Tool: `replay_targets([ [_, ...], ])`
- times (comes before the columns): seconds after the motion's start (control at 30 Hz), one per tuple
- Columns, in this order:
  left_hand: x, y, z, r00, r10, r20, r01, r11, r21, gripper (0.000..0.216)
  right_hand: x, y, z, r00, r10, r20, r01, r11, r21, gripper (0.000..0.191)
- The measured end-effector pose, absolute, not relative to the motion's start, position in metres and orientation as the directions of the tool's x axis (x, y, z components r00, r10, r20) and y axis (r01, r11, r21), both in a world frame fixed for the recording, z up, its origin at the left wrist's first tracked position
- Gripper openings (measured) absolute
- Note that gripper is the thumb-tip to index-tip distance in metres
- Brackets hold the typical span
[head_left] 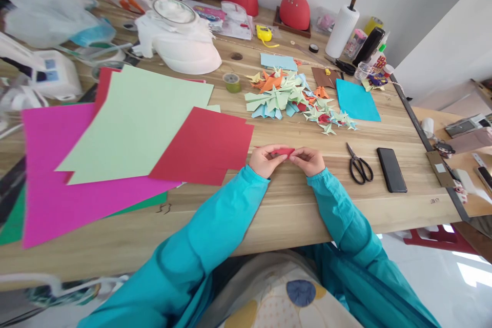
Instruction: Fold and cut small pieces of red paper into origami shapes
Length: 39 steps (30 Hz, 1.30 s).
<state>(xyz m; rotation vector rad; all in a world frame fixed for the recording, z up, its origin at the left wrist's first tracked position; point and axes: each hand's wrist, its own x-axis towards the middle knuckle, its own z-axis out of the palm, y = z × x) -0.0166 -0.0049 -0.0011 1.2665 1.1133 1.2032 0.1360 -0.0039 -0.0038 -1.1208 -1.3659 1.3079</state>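
Observation:
A small folded piece of red paper (283, 152) is pinched between both my hands just above the wooden table (292, 210). My left hand (264, 160) grips its left end with curled fingers. My right hand (309, 160) grips its right end the same way. Both arms wear teal sleeves. A red sheet (203, 146) lies just left of my left hand. Behind my hands sits a heap of folded paper shapes (295, 100) in green, orange, blue and red.
Black scissors (359, 166) and a black phone (391, 169) lie right of my right hand. Large pink (57, 174) and pale green (138, 123) sheets cover the left. A blue sheet (357, 101), green tape roll (232, 82), paper towel roll (342, 31) and white bags (180, 41) sit farther back.

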Motion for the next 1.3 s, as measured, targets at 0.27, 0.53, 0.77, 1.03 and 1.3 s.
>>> replay_targets([
  [0.27, -0.0164, -0.0044, -0.0054, 0.059, 0.992, 0.108, 0.001, -0.108, 0.994, 0.027, 0.1286, -0.0065, -0.0068, -0.109, 0.993, -0.052, -0.034, -0.056, -0.998, 0.029],
  [0.53, -0.0155, -0.0041, -0.0077, 0.063, 0.997, 0.055, -0.031, -0.053, 0.998, 0.033, 0.1269, -0.0064, -0.0025, -0.069, 0.993, -0.097, -0.112, -0.105, -0.988, 0.038],
  [0.77, -0.0164, -0.0015, -0.0111, 0.041, 0.999, 0.017, -0.069, -0.015, 0.998, 0.037, 0.1290, -0.0054, -0.0036, -0.077, 0.991, -0.105, -0.113, -0.113, -0.987, 0.042],
  [1.03, -0.0156, -0.0035, -0.0089, 0.046, 0.999, -0.016, -0.085, 0.020, 0.996, 0.036, 0.1271, -0.0063, -0.0057, -0.033, 0.999, -0.026, -0.030, -0.027, -0.999, 0.043],
  [1.3, -0.0149, -0.0053, -0.0019, 0.071, 0.996, -0.054, -0.168, 0.066, 0.984, 0.044, 0.1296, -0.0085, -0.0012, -0.069, 0.997, 0.034, -0.042, 0.031, -0.999, 0.037],
])
